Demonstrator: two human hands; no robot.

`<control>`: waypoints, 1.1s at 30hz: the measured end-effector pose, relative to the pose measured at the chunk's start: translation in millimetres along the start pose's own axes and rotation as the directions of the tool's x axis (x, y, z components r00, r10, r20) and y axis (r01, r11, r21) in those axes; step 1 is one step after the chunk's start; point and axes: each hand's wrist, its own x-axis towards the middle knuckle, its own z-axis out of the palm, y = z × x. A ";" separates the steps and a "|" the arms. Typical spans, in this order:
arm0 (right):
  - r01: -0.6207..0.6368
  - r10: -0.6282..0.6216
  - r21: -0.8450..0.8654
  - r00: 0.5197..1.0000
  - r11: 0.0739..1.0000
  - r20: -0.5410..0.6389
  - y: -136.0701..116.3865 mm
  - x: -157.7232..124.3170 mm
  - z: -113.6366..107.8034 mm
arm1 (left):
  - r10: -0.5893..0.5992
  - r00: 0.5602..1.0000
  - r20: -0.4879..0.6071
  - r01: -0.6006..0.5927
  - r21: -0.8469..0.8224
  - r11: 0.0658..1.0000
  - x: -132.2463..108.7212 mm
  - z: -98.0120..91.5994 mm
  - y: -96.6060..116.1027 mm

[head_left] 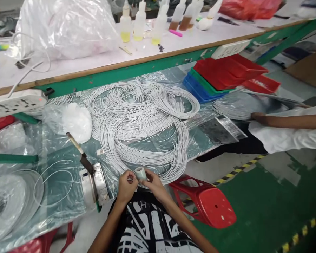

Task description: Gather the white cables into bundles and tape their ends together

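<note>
My right hand [153,183] is wrapped round a small pale roll of tape [140,173], held upright at the near edge of the table. Just left of it, my left hand [126,185] is closed in a pinch; what lies between its fingertips is too small to make out. Both hands are over the near side of a large coil of thin white cable [144,154]. A smaller coil of cable [183,102] rests on the far right of the heap.
A metal cutter with a long handle [100,182] stands left of my hands. Stacked red bins [223,72] sit at the back right. Squeeze bottles [140,21] line the shelf. A red stool [213,205] stands at right, near a co-worker's arm [289,121].
</note>
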 end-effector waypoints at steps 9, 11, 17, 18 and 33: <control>-0.023 0.029 -0.116 0.998 0.993 0.053 -6.7 3.5 -1.9 | -0.041 0.995 0.094 0.050 -0.091 0.995 -2.2 -8.4 -6.8; -0.040 0.045 -0.123 0.998 0.992 0.039 -5.9 3.1 -1.6 | -0.015 0.995 0.096 0.024 -0.090 0.996 -1.2 -8.3 -6.7; -0.109 0.112 -0.090 0.993 0.990 0.030 -6.4 6.4 -1.7 | 0.084 0.993 0.084 -0.080 -0.051 0.995 -4.2 -6.4 -5.5; -0.127 0.130 -0.076 0.991 0.989 0.037 -5.9 8.1 -2.4 | 0.087 0.992 0.092 -0.083 -0.049 0.995 -5.3 -5.6 -6.1; -0.284 0.277 -0.003 0.933 0.959 0.230 22.0 14.3 -8.8 | -0.084 0.995 0.053 0.088 -0.065 0.994 -17.3 -5.9 -42.3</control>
